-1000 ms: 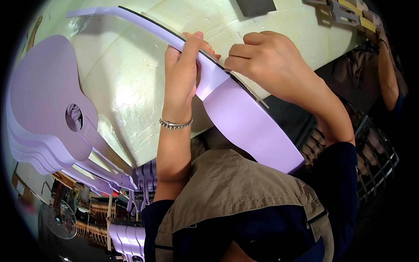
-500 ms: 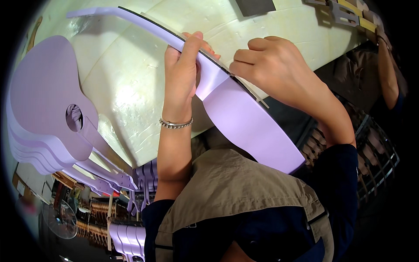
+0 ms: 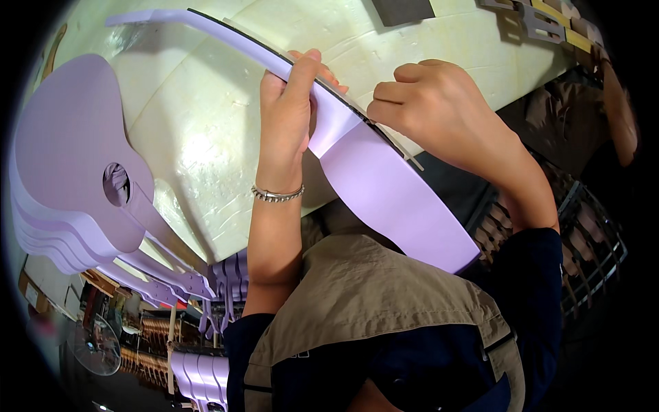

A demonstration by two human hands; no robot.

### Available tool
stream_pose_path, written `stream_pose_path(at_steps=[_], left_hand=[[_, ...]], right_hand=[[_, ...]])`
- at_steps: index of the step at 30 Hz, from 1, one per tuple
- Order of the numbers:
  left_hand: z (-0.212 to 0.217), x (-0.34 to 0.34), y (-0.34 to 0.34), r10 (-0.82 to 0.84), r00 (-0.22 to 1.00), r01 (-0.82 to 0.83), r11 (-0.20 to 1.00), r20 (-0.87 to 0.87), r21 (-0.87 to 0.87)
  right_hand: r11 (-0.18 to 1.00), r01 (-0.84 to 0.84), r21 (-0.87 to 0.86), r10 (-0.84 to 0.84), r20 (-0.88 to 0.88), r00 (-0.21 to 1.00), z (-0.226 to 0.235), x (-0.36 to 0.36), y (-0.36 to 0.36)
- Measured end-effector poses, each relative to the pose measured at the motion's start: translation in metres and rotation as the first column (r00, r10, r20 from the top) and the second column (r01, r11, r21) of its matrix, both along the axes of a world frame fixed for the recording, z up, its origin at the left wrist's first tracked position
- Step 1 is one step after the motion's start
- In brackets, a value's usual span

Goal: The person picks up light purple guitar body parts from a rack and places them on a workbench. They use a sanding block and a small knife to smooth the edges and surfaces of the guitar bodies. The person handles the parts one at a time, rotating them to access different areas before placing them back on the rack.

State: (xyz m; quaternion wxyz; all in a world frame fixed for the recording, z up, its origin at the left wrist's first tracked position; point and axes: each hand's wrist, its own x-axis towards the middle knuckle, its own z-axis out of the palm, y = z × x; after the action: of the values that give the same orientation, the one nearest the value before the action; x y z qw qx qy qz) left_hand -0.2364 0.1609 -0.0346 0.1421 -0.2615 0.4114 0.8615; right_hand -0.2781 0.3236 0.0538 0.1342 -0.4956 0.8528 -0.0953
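Observation:
A lilac guitar (image 3: 401, 189) is on edge across my front, its body toward me and its neck slanting up to the far left. My left hand (image 3: 285, 103) wraps round the neck, thumb on the near side and fingertips showing beyond it. Along the fingerboard side run a dark edge and a thin pale strip (image 3: 410, 158), whose end juts out over the body. My right hand (image 3: 429, 99) is closed beside this strip, near where neck and body join. Its curled fingers hide whatever they may hold.
Several more lilac guitars (image 3: 68, 137) are stacked at the left on the pale, film-covered table (image 3: 206, 130). A dark block (image 3: 403, 10) lies at the far edge. At the right are another person's arm (image 3: 618, 113) and a wire rack (image 3: 583, 240). Lilac bodies (image 3: 199, 374) hang below left.
My right hand has shifted slightly right, away from the neck. The guitar and my left hand have hardly moved. At the right, the other person's arm has moved a little.

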Motion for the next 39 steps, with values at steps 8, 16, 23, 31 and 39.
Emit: stream_pose_path(at_steps=[8, 16, 23, 31, 39], left_hand=[[-0.001, 0.0, 0.002, 0.035, 0.999, -0.035, 0.999, 0.008, 0.008], [0.002, 0.0, 0.0, -0.017, 1.0, 0.017, 0.999, 0.007, -0.03], [0.005, -0.002, 0.002, -0.017, 1.0, 0.018, 0.999, 0.018, -0.037], [0.007, -0.001, 0.003, 0.007, 1.0, -0.005, 0.999, 0.03, -0.053], [0.001, 0.0, -0.001, 0.006, 1.0, -0.006, 1.0, 0.02, 0.0]], right_hand=[[0.999, 0.0, -0.052, 0.003, 0.066, 0.998, -0.01, -0.004, 0.005], [0.998, 0.011, -0.068, -0.004, 0.098, 0.995, -0.013, -0.004, 0.007], [0.995, 0.057, -0.084, -0.056, 0.015, 0.998, -0.014, 0.0, 0.005], [1.0, 0.023, -0.005, -0.023, 0.105, 0.994, -0.005, 0.007, 0.021], [0.998, 0.057, -0.014, -0.056, 0.06, 0.997, -0.007, 0.015, 0.019]])
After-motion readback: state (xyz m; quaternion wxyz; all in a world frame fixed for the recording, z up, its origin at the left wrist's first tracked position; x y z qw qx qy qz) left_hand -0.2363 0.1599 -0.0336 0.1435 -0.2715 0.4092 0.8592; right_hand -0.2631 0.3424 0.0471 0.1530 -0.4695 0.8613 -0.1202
